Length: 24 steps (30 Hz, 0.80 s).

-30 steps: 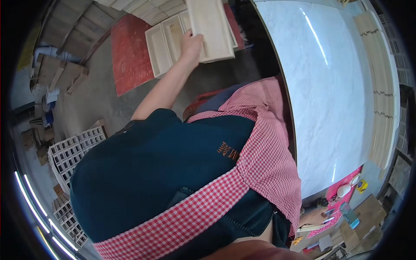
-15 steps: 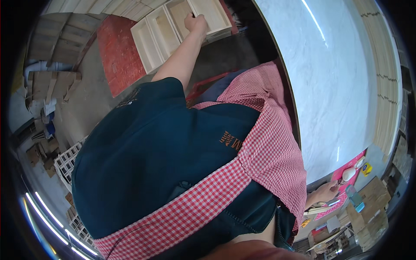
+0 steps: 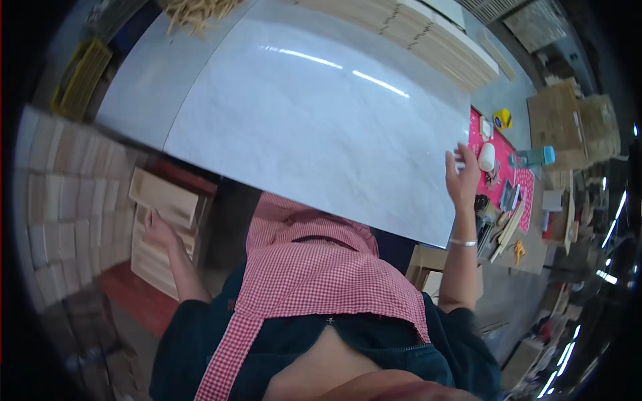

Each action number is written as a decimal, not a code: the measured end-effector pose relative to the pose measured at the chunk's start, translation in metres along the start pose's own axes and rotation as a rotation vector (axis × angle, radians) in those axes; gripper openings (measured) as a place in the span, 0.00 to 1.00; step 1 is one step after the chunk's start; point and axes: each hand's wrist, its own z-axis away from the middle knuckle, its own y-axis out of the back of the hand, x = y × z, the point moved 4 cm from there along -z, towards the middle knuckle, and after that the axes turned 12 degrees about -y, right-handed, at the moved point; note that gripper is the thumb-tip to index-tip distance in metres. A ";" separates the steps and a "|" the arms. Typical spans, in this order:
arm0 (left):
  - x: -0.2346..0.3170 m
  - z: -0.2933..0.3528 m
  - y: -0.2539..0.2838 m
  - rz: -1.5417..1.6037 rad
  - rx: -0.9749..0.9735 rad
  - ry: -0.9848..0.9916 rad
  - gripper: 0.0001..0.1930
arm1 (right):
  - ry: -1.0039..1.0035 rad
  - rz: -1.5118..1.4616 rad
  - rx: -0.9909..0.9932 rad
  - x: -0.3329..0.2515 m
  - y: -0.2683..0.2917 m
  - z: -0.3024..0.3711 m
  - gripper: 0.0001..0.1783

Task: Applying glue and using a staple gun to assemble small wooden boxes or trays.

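Facing the table (image 3: 314, 127): I stand at its near edge, the pale top spanning the upper middle of the frame.
Left hand (image 3: 159, 231): Low at the frame's left, fingers bent, by the near side of a wooden tray (image 3: 167, 196); whether they pinch its edge or merely touch it, I cannot tell.
Wooden tray: It lies askew over other open trays (image 3: 152, 271) at left, likely placed there to be within arm's reach.
Red board (image 3: 137, 304): Under the trays, lower left, apparently keeping wood off the floor.
Right hand (image 3: 463, 175): Above the table's right end, fingers loosely spread, nothing visible in them; perhaps held out for balance.
Pink cloth (image 3: 475, 127): Right of frame, bearing a white bottle (image 3: 487, 158), seemingly to keep small supplies handy.
Wooden strips (image 3: 435, 41): Stacked along the far edge, upper right, probably to leave working room nearer me.
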 end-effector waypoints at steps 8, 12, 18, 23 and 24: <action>0.167 -0.010 -0.082 0.205 -0.351 -0.196 0.14 | 0.457 0.471 0.073 -0.051 -0.046 -0.212 0.31; 0.200 -0.003 -0.140 0.136 -0.578 -0.379 0.16 | 0.627 0.600 0.236 -0.085 -0.084 -0.304 0.36; 0.243 0.042 -0.217 0.142 -0.772 -0.280 0.17 | 0.556 0.776 -0.070 -0.116 -0.120 -0.378 0.38; 0.279 0.066 -0.255 0.190 -0.858 -0.322 0.17 | 0.464 0.810 -0.455 -0.123 -0.129 -0.406 0.34; 0.288 0.069 -0.265 0.183 -0.891 -0.352 0.17 | 0.501 0.801 -0.458 -0.128 -0.126 -0.404 0.33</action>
